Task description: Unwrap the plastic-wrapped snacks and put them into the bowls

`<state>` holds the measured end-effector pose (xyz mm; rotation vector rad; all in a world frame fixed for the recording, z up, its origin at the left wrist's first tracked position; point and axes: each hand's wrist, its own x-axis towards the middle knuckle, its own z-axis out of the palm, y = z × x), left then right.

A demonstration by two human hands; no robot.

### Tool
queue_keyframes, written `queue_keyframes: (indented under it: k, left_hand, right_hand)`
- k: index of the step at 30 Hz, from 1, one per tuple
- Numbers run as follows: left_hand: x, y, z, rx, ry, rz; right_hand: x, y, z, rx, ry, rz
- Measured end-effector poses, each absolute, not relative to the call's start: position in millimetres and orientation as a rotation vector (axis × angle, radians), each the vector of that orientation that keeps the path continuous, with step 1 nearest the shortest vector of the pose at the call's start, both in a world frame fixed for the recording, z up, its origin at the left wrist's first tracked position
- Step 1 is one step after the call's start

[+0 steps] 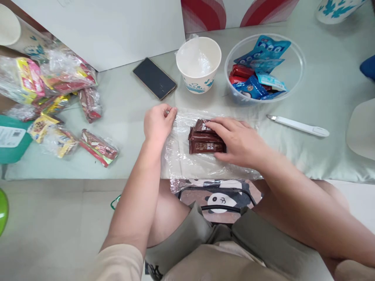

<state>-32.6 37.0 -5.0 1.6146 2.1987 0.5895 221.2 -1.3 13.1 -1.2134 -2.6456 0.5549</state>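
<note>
Several brown wrapped snack packets (206, 147) lie in a small stack on a sheet of clear plastic film (180, 166) at the table's front edge. My right hand (244, 142) is curled round the right end of the packets, fingers over the top one and thumb at the near side. At the film's far left corner, my left hand (159, 123) has its fingertips pinched together on the edge of the film. Part of the film hangs over the table edge. The right ends of the packets are hidden under my right hand.
Beyond the film stand a paper cup (197, 84) with clear plastic inside and a clear bowl (299, 78) of blue and red packets. A phone (154, 78) lies left of the cup, a white-handled cutter (301, 127) at right. Wrapped snack bundles (98, 147) lie at left.
</note>
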Motion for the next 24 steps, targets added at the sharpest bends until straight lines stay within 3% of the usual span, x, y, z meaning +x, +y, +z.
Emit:
queue_keyframes:
  k: [12,24]
  left_hand:
    - [-34.1,39.3,-5.7,1.587,2.172,0.614]
    - [-35.0,39.6,-7.7,1.616,2.154,0.623]
  right_hand:
    - [235.8,15.5,16.3,-1.087,-2.539,0.838]
    - [232.3,14.2,20.9,-1.125,-2.484,0.883]
